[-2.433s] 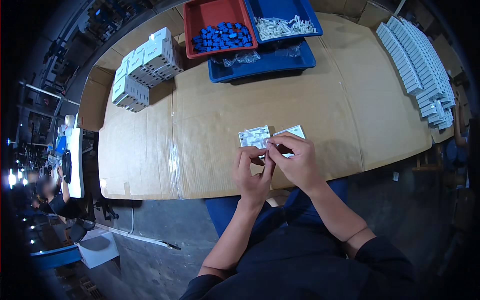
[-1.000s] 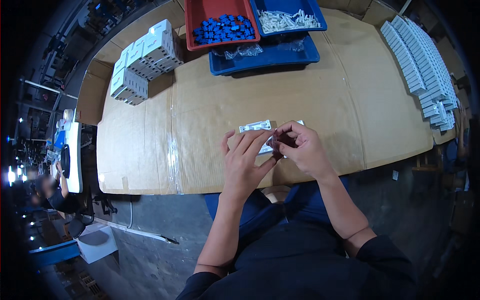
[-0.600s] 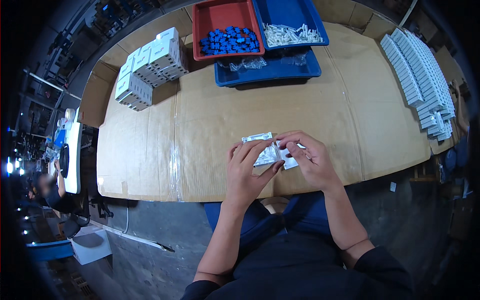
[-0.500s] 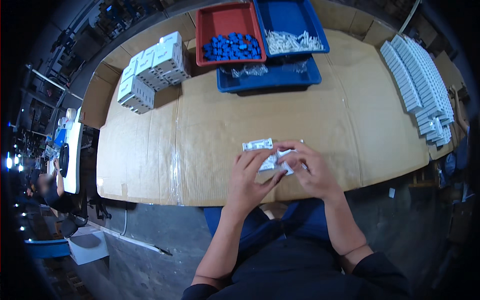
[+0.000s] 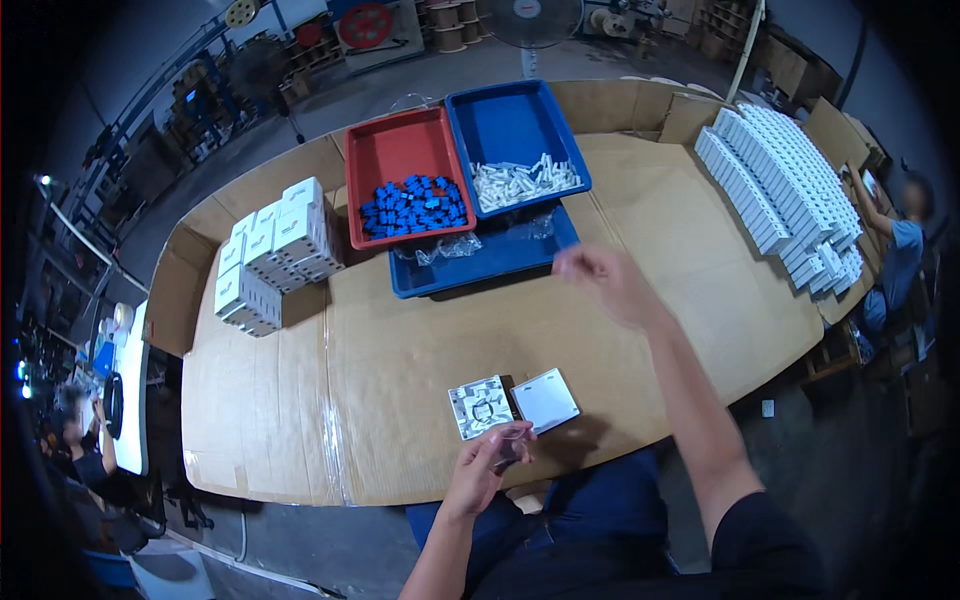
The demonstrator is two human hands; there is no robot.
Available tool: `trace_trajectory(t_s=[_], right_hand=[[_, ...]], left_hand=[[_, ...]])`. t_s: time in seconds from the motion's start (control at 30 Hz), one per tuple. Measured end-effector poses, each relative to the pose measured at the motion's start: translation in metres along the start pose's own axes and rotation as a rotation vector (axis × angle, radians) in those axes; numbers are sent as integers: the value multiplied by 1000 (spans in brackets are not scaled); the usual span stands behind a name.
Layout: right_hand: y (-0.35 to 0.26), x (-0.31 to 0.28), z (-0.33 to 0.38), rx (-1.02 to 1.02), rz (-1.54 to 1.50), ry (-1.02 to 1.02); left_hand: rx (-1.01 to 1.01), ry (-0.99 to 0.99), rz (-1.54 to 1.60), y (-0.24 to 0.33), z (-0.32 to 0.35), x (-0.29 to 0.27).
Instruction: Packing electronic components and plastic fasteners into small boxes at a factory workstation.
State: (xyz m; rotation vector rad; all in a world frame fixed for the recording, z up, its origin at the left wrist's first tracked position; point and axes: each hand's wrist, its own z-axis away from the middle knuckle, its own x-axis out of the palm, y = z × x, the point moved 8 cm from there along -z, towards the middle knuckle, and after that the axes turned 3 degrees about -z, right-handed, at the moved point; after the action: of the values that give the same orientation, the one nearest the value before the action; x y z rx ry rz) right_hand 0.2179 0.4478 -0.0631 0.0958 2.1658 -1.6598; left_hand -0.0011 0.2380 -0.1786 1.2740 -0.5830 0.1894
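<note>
my left hand point(image 5: 478, 476) pinches clear film point(image 5: 515, 450) near the open white box point(image 5: 459, 412) on the cardboard point(image 5: 395, 375), right hand point(image 5: 607, 278) blurred by the lower blue tray point(image 5: 490, 277), can't tell its grip; likely unpacking, film should go aside next.

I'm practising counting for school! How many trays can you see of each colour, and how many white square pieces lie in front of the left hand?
Red tray: 1
Blue trays: 2
White square pieces, an open box and a flat panel: 2
Total: 5
</note>
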Motion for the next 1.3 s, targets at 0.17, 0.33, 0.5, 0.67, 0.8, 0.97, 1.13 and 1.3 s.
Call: trace_trajectory(t_s=[0.17,0.33,0.5,0.67,0.8,0.97,1.13,1.3], right_hand=[[43,-75,-123,-32,381,186],[62,-74,-192,-26,742,125],[89,-51,-227,-146,998,-82],[101,-38,-245,-176,1119,-159],[114,-36,-253,-209,1192,-239],[118,-39,-255,-101,1108,-298],[112,-42,-251,-74,1064,-298],[100,-71,-243,-104,602,-43]], left_hand=[[-348,-111,284,-45,4,-2],[-381,-215,319,-51,-4,-7],[-436,-215,348,-60,-2,-9],[-478,-206,430,-63,-4,-9],[-519,-210,430,-69,-4,-11],[-516,-224,455,-70,-5,-12],[-516,-233,483,-71,-7,-11],[-515,-215,469,-67,-7,-11]])
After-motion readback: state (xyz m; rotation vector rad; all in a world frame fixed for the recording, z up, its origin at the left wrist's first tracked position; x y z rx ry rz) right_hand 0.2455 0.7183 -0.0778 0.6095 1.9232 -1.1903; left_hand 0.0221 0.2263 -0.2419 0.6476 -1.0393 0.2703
